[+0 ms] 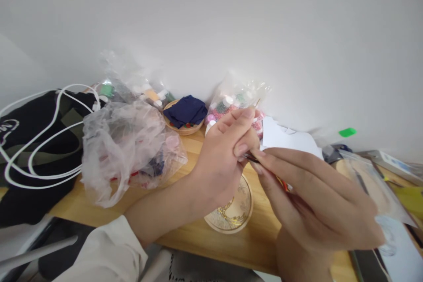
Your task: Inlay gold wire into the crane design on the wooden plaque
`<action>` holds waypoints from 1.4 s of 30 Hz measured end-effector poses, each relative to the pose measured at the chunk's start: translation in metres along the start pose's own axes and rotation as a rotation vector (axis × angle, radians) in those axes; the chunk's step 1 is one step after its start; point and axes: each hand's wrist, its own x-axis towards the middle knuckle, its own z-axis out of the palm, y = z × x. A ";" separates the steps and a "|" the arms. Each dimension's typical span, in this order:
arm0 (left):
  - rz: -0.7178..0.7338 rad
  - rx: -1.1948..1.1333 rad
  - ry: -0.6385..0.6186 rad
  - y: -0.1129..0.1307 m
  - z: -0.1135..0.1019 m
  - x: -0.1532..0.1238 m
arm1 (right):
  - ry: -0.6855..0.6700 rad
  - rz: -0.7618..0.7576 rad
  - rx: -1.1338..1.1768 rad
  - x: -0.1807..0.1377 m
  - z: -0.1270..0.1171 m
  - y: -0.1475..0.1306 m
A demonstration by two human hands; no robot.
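Note:
My left hand (222, 158) is raised over the wooden table, fingers pinched together on a thin needle-like pin whose tip pokes out above the fingertips. My right hand (317, 200) meets it from the right, its fingers closed on a slim dark tool (251, 157) with a trace of red-orange under the fingers. The fingertips of both hands touch. Beneath them lies a round wooden disc (233, 217) with a gold pattern, partly hidden by my left hand.
A crumpled clear plastic bag (127, 152) sits at left beside a black bag with white cords (36, 150). At the back are a wooden hoop with navy cloth (185, 113), bead packets (236, 97), white paper (289, 139), and clear packaging (370, 180) at right.

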 end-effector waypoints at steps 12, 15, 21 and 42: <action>-0.019 -0.016 0.000 0.002 0.001 -0.002 | -0.041 0.044 0.008 -0.007 0.001 0.002; -0.020 -0.009 0.006 0.001 0.001 -0.001 | -0.027 0.034 -0.006 -0.006 0.001 0.001; -0.023 0.000 0.012 0.001 0.001 -0.001 | -0.009 -0.001 -0.032 -0.001 0.000 0.001; -0.013 -0.002 -0.011 0.001 0.001 0.000 | -0.100 -0.014 0.079 0.009 -0.006 -0.002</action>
